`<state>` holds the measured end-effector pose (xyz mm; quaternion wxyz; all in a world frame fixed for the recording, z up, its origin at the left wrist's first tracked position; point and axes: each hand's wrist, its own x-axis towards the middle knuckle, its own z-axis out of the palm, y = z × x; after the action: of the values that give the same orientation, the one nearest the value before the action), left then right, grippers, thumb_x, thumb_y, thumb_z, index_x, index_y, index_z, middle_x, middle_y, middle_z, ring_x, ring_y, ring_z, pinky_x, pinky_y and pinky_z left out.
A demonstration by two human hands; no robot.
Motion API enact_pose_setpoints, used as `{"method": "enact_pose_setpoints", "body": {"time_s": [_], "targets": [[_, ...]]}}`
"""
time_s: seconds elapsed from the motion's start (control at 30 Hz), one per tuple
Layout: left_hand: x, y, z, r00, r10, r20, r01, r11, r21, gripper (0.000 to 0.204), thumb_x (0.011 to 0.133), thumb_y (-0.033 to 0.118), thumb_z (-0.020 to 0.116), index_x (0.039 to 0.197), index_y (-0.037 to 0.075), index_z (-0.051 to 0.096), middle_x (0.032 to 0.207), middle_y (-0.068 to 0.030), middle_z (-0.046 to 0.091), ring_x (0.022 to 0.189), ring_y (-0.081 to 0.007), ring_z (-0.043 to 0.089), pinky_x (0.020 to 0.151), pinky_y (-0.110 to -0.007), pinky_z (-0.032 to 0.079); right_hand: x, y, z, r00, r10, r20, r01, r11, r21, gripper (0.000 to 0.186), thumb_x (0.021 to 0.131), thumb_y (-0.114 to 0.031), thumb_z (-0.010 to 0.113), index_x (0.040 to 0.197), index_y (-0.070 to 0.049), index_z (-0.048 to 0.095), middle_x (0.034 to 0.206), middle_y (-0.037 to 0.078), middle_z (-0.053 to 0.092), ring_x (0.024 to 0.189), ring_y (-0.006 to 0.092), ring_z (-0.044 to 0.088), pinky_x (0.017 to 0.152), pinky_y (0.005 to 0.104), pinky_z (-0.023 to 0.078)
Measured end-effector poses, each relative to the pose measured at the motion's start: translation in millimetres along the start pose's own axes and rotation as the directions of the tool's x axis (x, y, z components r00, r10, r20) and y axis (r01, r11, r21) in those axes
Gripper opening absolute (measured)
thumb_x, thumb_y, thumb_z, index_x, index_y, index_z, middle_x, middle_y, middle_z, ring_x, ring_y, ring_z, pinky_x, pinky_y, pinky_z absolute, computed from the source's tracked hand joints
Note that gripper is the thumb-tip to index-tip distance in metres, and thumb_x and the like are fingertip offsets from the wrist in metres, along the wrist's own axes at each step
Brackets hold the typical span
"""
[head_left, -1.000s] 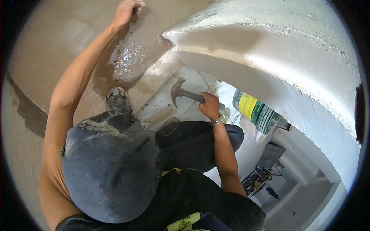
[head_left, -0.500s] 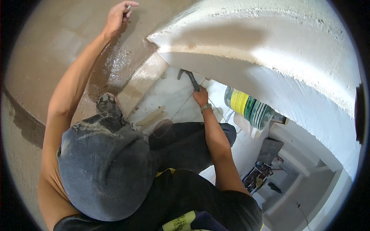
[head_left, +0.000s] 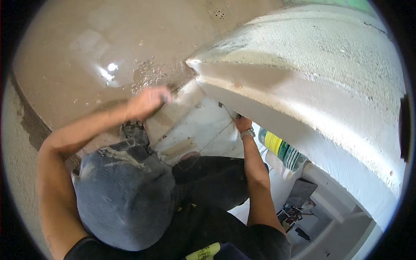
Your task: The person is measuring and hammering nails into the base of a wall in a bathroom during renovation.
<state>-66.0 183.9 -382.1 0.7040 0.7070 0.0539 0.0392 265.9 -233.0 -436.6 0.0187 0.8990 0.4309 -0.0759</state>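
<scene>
My left hand [head_left: 151,100], curled and blurred, hovers near the pale strip [head_left: 177,108] bordering the wet brown floor [head_left: 82,47]; a small dark item at its fingertips is unclear. My right hand [head_left: 243,123] grips a hammer [head_left: 238,115], mostly hidden under the overhanging plastered wall edge [head_left: 255,99], above white marbled tiles [head_left: 203,123]. My bent dark-clad leg [head_left: 208,177] lies beside the tiles, and a dusty shoe [head_left: 135,134] is below my left hand.
Yellow and green buckets [head_left: 279,149] lie or stand beyond my right hand. Farther down to the right are a grey board [head_left: 302,191] and assorted tools [head_left: 291,214]. A round drain [head_left: 220,14] is in the brown floor; a rough wall [head_left: 19,160] borders it at left.
My left hand has swung down and toward me, from the top of the picture to near the strip. The hammer in my right hand has slipped largely out of sight behind the wall edge.
</scene>
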Motion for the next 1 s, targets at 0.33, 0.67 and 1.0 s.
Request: {"method": "enact_pose_setpoints", "body": {"time_s": [0.33,0.67,1.0], "targets": [[-109,6,49,0.962,-0.053,0.266,0.013,0.989,0.149,0.029,0.08,0.012,0.057,0.108,0.01,0.065,0.096,-0.0143,0.066,0.088,-0.0364,0.067,0.074,-0.044,0.055,11,-26,0,0.991,-0.101,0.083,0.104,0.994,-0.03,0.033,0.083,-0.018,0.066,0.115,-0.008,0.068,0.108,0.023,0.067,0.103,0.0423,0.063,0.092,0.0518,0.049],[-108,13,45,0.989,-0.121,0.086,0.106,0.982,0.156,0.019,0.088,0.017,0.056,0.103,0.009,0.064,0.091,-0.0164,0.068,0.083,-0.037,0.067,0.074,-0.045,0.053,27,-46,-14,0.934,-0.355,0.03,0.356,0.929,-0.097,0.034,0.082,-0.02,0.067,0.113,-0.006,0.067,0.105,0.024,0.068,0.101,0.0425,0.064,0.091,0.0512,0.05],[-114,25,75,0.999,0.023,-0.048,-0.002,0.914,0.407,0.013,0.094,0.015,0.053,0.093,0.002,0.054,0.082,-0.0196,0.062,0.077,-0.04,0.063,0.071,-0.047,0.05,29,-34,3,0.855,-0.048,0.517,0.152,0.975,-0.161,0.028,0.084,-0.024,0.064,0.099,0.0,0.068,0.101,0.026,0.069,0.099,0.0429,0.066,0.093,0.051,0.05]]}}
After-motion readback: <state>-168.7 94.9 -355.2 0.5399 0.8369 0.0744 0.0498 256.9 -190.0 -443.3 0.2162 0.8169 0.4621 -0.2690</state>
